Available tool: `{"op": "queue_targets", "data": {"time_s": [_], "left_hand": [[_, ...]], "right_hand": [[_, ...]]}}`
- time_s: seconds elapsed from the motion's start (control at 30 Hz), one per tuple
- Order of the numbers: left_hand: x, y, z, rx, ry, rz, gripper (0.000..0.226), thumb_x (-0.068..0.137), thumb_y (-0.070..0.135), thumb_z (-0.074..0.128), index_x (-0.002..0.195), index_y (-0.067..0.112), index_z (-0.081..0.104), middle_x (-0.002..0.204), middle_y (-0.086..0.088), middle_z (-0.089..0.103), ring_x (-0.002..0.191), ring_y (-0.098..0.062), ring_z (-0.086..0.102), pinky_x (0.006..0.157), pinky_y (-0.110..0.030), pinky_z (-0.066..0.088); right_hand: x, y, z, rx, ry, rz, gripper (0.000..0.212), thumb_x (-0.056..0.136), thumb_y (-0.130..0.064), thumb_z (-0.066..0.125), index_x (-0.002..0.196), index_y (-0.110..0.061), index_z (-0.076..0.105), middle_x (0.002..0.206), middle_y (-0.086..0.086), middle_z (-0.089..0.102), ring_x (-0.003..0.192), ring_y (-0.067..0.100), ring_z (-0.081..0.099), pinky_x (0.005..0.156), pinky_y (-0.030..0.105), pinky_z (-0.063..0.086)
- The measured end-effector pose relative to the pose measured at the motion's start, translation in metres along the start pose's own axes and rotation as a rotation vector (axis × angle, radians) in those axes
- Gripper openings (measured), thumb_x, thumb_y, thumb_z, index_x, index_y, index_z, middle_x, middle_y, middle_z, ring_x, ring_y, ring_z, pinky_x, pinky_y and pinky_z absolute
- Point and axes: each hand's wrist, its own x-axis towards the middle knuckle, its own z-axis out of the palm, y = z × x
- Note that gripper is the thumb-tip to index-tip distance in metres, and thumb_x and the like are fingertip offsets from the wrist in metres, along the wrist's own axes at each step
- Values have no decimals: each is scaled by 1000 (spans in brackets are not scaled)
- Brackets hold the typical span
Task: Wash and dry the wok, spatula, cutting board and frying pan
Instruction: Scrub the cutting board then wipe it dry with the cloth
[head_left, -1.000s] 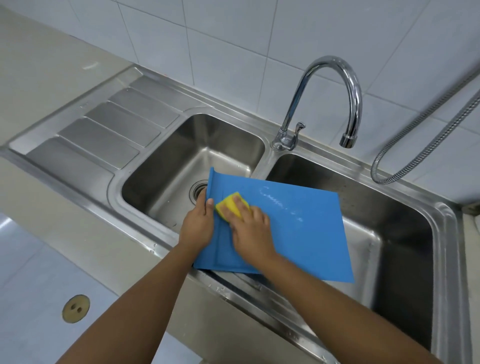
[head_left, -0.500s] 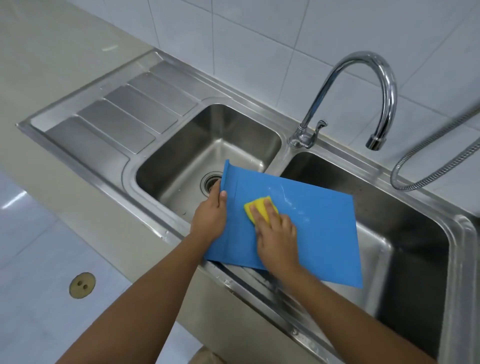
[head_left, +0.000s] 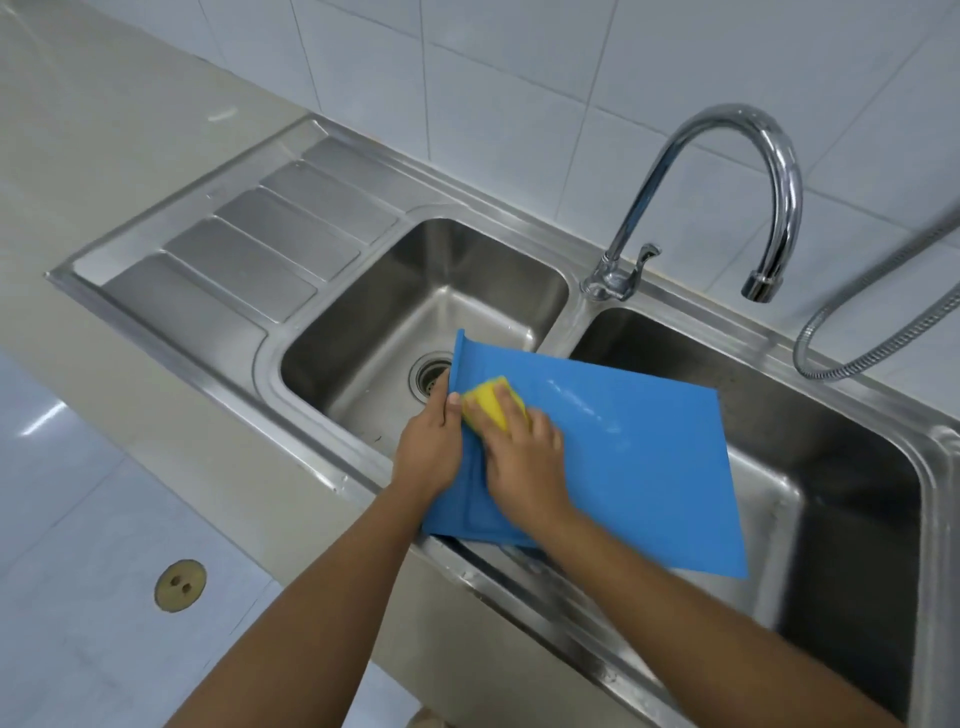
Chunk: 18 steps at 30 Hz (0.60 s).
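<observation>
1. The blue cutting board (head_left: 634, 457) lies tilted across the sink (head_left: 311, 452). Its left edge is over the left basin (head_left: 363, 332), the rest spans the right basin (head_left: 841, 467), and its near left corner is at the front rim.
2. My left hand (head_left: 428, 452) grips the board's raised left edge, thumb on top and fingers curled beneath.
3. My right hand (head_left: 524, 462) curves over a yellow sponge (head_left: 488, 402), pressing it onto the board just beside my left thumb.
4. Right of my knuckles the wet, streaked board surface runs bare to its far corners.
5. The drain (head_left: 428, 375) shows just left of the board's edge.
6. The faucet (head_left: 727, 171) arches beyond the board, well apart from it. A hose (head_left: 857, 338) loops at right and the drainboard (head_left: 249, 244) lies to the left.
</observation>
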Motion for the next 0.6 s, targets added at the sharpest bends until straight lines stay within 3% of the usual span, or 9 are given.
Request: {"op": "queue_targets", "data": {"time_s": [0.1, 0.2, 0.33, 0.47, 0.6], "left_hand": [[-1, 1, -1, 21, 1, 0, 44, 104, 43, 22, 148, 46, 24, 111, 9, 55, 94, -12, 52, 80, -30, 38], [-2, 2, -1, 25, -2, 6, 44, 104, 44, 22, 149, 46, 24, 110, 9, 54, 97, -15, 56, 78, -30, 38], [1, -2, 1, -4, 11, 14, 44, 104, 43, 23, 148, 44, 28, 118, 5, 61, 97, -13, 56, 79, -30, 39], [-1, 0, 1, 15, -11, 5, 44, 104, 44, 21, 148, 44, 28, 107, 8, 56, 90, -14, 53, 77, -31, 38], [-4, 1, 2, -28, -17, 7, 46, 104, 45, 21, 149, 42, 27, 106, 9, 55, 93, -13, 54, 80, -32, 40]], "right_hand": [[63, 7, -6, -18, -108, 92, 56, 97, -23, 43, 147, -45, 30, 162, 0, 16, 122, 32, 37, 100, 46, 31], [79, 7, -9, -11, -130, 104, 57, 98, -22, 42, 148, -46, 26, 163, -1, 12, 126, 32, 34, 103, 46, 29], [-12, 4, -8, 4, -63, -75, 63, 90, -18, 48, 145, -44, 31, 160, 0, 24, 112, 31, 45, 93, 46, 39], [-107, 43, -12, -62, -59, -303, 65, 85, -19, 48, 143, -46, 35, 157, -3, 31, 110, 29, 48, 93, 42, 41], [-113, 102, -28, -69, 43, 91, 56, 86, -25, 35, 138, -47, 38, 154, -2, 37, 102, 32, 51, 84, 49, 49]]}}
